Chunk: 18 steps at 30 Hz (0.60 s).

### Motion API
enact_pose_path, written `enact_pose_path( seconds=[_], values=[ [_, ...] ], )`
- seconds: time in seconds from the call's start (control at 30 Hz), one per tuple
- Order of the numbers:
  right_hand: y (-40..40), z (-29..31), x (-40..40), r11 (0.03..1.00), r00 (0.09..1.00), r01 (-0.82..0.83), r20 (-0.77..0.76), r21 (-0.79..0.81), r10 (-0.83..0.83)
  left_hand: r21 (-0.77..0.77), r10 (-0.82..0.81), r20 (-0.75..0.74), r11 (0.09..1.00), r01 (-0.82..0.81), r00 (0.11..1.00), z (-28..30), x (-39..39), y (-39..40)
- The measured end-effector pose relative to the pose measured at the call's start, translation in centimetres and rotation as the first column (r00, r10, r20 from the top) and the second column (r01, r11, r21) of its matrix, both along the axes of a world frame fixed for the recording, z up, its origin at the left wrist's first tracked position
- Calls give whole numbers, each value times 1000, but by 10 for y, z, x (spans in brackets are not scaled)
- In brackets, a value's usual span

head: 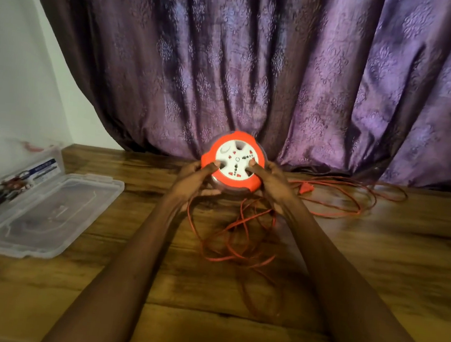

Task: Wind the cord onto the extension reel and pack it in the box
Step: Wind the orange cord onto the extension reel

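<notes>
Two long, slender forearms in from the bottom edge, bare all the way up, no sleeve showing anywhere in view. Wrists narrow and plain, free of watch, band or bracelet. Left hand (194,178) and right hand (273,186) both bare too, ungloved, no rings to be made out. Thumbs (255,166) long, with short, pale, rounded nails catching the light. Slight motion blur over the knuckles, so finer detail on the fingers hard to read. Upper arms and shoulders out of frame.
</notes>
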State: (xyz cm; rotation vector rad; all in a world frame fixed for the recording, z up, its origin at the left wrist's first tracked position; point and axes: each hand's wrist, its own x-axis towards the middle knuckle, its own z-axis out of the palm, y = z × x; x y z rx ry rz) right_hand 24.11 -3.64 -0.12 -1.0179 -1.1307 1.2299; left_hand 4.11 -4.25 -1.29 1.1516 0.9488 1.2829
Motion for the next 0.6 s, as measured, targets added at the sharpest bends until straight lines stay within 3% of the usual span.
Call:
enact_pose_path(
  seconds=[0.07, 0.13, 0.2, 0.27, 0.3, 0.4, 0.43, 0.5, 0.53, 0.6],
  values=[
    [-10, 7, 3, 1000, 981, -15, 193, 19, 11, 28, 60, 13, 998, -61, 998, 0, 3, -1],
    [-20, 15, 12, 997, 907, -2, 420, 78, -31, 37, 132, 50, 990, -133, 990, -2, 2, 0],
    [-34, 22, 20, 986, 702, -83, 711, 144, -45, 35, 193, 92, 980, -197, 977, -3, -5, 2],
    [-62, 27, 20, 975, 354, -184, 934, 123, -51, 26, 242, 115, 969, -246, 963, -3, -15, 4],
    [-76, 25, 17, 958, 246, -251, 966, 137, -74, 26, 260, 117, 964, -265, 958, -3, -19, 5],
    [-123, 3, 0, 764, 246, -619, 969, 181, -30, 40, 276, 106, 959, -281, 955, -4, -27, 4],
    [-134, -8, -5, 727, 179, -676, 984, 118, 8, 46, 272, 93, 960, -277, 958, -5, -28, 3],
    [-144, -29, -11, 738, -42, -675, 999, -4, -33, 63, 254, 72, 964, -259, 964, -6, -28, -1],
    [-140, -37, -11, 762, -107, -646, 993, -38, -41, 70, 248, 65, 965, -252, 967, -7, -27, -3],
    [-129, -41, -7, 808, -105, -584, 994, -82, 25, 85, 236, 53, 967, -240, 970, -7, -28, -4]
  ],
)
